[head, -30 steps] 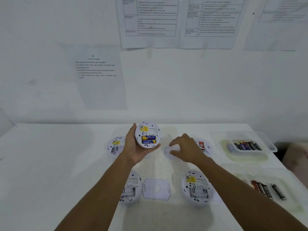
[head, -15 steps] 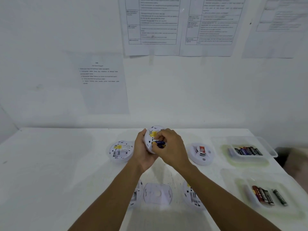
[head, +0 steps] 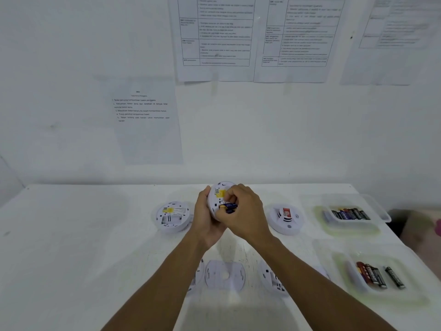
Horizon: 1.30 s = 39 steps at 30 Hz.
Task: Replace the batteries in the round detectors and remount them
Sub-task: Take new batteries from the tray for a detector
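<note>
Above the table (head: 95, 235), a round detector (head: 218, 195) is being held, back showing, gripped around its edge by the left hand (head: 205, 218), while a blue battery (head: 230, 206) at its compartment is being pinched by the right hand (head: 245, 211).

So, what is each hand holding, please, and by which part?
Left hand grips the round detector by its rim; right hand pinches the blue battery at one end.
</note>
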Motion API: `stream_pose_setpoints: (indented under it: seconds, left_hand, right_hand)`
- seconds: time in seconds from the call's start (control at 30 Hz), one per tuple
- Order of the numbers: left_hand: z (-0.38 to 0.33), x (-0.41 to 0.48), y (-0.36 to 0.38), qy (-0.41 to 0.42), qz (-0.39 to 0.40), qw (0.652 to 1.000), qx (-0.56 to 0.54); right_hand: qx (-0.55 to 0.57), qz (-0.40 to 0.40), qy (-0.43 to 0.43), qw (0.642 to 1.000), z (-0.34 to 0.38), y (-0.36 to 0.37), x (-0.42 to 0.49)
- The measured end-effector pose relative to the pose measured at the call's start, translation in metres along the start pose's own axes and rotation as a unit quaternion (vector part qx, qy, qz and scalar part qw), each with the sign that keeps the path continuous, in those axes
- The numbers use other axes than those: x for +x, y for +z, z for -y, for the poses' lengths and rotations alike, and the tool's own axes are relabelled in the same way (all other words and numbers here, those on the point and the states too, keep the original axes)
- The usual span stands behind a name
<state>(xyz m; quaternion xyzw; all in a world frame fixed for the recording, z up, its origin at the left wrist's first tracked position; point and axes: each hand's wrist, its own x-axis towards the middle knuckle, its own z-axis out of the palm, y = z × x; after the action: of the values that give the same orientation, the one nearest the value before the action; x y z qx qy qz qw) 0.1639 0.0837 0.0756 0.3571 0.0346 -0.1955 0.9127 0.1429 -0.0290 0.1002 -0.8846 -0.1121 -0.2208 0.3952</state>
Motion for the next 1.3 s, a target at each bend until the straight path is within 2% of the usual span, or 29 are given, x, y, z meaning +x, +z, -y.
stream_pose_setpoints:
  seconds: [0.1, 0.23, 0.33, 0.43, 0.5, 0.63, 0.8, 1.1, 1.3]
  left_hand:
    - [0.001, -0.001, -0.005, -0.001, -0.006, 1.0, 0.002]
    - [-0.003, -0.001, -0.012, -0.004, -0.01, 1.0, -0.011]
    - [-0.004, -0.002, -0.014, -0.008, -0.01, 1.0, -0.029]
    - [-0.003, -0.004, -0.012, -0.016, 0.002, 0.998, -0.052]
    - [-0.002, -0.005, -0.011, -0.02, 0.009, 0.998, -0.065]
    - [0.003, -0.006, -0.001, -0.024, 0.012, 0.998, -0.057]
    - [0.022, -0.001, 0.027, -0.035, 0.036, 0.997, -0.06]
    - [0.099, 0.006, 0.106, -0.032, 0.056, 0.996, -0.064]
    - [0.149, -0.002, 0.139, -0.044, 0.046, 0.996, -0.065]
  right_hand:
    - [0.013, 0.014, -0.005, 1.0, 0.0, 0.001, -0.003]
    - [0.022, 0.056, -0.063, 0.996, -0.008, -0.003, -0.006]
    - [-0.011, 0.093, -0.112, 0.989, -0.014, -0.006, -0.008]
    - [-0.044, 0.083, -0.149, 0.984, -0.014, -0.006, -0.008]
    - [-0.018, 0.072, -0.129, 0.989, -0.012, -0.013, -0.009]
    - [0.055, 0.037, -0.028, 0.997, -0.019, -0.047, -0.017]
    - [0.028, 0.013, 0.043, 0.999, -0.048, -0.113, -0.032]
    - [-0.125, 0.13, 0.157, 0.971, -0.146, -0.259, -0.065]
    - [-0.247, 0.25, 0.179, 0.919, -0.194, -0.285, -0.088]
